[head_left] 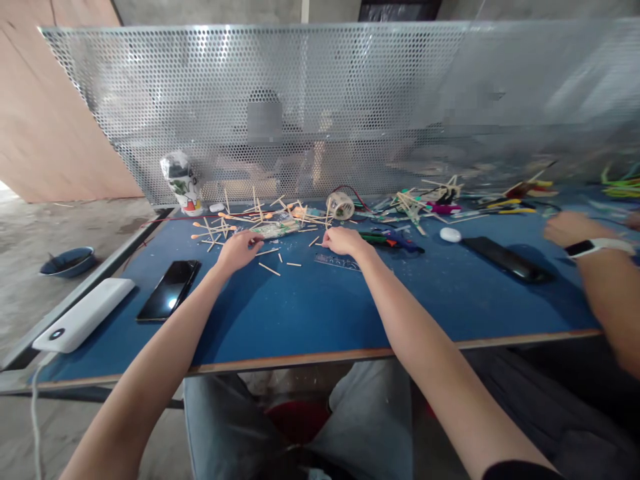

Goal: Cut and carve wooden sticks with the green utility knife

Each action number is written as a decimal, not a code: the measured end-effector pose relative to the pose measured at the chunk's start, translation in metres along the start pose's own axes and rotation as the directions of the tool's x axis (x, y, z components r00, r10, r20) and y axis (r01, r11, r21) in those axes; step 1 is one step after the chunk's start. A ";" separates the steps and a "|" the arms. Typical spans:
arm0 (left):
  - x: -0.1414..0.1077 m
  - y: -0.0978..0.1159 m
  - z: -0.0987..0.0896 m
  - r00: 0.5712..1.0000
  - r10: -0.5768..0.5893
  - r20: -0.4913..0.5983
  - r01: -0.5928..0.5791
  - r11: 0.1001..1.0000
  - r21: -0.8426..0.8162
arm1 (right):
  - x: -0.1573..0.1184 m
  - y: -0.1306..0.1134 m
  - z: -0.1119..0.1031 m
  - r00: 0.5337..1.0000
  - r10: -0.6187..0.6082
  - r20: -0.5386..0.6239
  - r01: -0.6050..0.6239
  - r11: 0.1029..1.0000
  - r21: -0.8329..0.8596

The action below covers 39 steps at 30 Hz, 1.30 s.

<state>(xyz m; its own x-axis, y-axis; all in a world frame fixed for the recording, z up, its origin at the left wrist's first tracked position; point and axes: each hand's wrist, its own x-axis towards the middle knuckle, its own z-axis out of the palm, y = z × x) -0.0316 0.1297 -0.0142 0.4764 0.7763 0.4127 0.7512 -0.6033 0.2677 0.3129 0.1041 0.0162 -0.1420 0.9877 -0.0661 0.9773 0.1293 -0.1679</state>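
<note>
My left hand (pixel 239 249) is low over the blue table, its fingers curled together; whatever they hold is hidden. Beside its fingertips is a thin wooden stick (pixel 267 252). My right hand (pixel 345 241) pinches a short piece of wooden stick (pixel 319 244) near the left end of a clear plastic ruler (pixel 337 262). Between both hands, several cut stick pieces (pixel 269 269) lie loose. Just beyond my left hand is a clear plastic bag (pixel 280 229) of sticks, among a scatter of joined sticks and orange-tipped ones (pixel 200 225).
A phone (pixel 169 291) and white power bank (pixel 86 315) lie left. A patterned cup (pixel 185 187) stands by the perforated metal screen (pixel 225 87). Behind my right hand are a tape roll (pixel 341 206) and pliers (pixel 390 239). At right, a co-worker's hand (pixel 570 228) is near a black case (pixel 507 260).
</note>
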 end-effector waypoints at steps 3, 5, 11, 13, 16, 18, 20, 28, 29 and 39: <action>0.000 0.001 0.000 1.000 0.003 -0.004 -0.003 1.000 -0.011 | 0.000 -0.003 0.000 0.988 -0.157 -0.006 0.157 0.987 0.018; 0.000 0.001 -0.001 1.000 0.004 -0.009 -0.004 1.000 -0.018 | 0.000 -0.005 0.000 0.971 -0.236 -0.038 0.236 0.972 0.012; -0.001 0.004 -0.002 0.999 0.018 -0.032 -0.019 0.999 -0.033 | 0.005 -0.004 0.004 0.952 -0.272 -0.142 0.262 0.961 -0.085; -0.001 0.005 -0.002 0.999 0.021 -0.033 -0.022 0.999 -0.030 | 0.008 -0.003 0.006 0.959 -0.248 -0.137 0.234 0.966 -0.112; -0.001 0.007 -0.003 0.999 0.025 -0.027 -0.026 0.999 -0.022 | 0.012 -0.004 0.010 0.974 -0.210 -0.088 0.198 0.972 -0.125; -0.001 0.009 -0.004 0.999 0.031 -0.022 -0.031 0.999 -0.017 | 0.013 -0.006 0.012 0.979 -0.197 -0.046 0.191 0.975 -0.116; -0.002 0.011 -0.004 0.999 0.045 -0.017 -0.045 0.999 -0.017 | 0.012 -0.009 0.013 0.981 -0.195 -0.018 0.193 0.977 -0.092; -0.005 0.029 -0.011 0.989 0.130 -0.077 -0.133 0.991 -0.034 | 0.004 -0.025 0.015 0.971 -0.203 -0.129 0.225 0.955 0.191; -0.006 0.034 -0.013 0.985 0.140 -0.105 -0.144 0.989 -0.034 | 0.003 -0.031 0.015 0.967 -0.200 -0.161 0.236 0.939 0.251; -0.013 0.075 -0.021 0.930 0.193 -0.314 -0.205 0.979 -0.005 | -0.014 -0.107 0.031 0.926 -0.192 -0.326 0.376 0.557 0.740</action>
<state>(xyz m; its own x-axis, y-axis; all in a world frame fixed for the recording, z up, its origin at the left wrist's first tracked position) 0.0094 0.0704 0.0185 0.4448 0.5478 0.7086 0.6350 -0.7508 0.1819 0.2053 0.0739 0.0045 -0.2683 0.9182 0.2914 0.3744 0.3781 -0.8467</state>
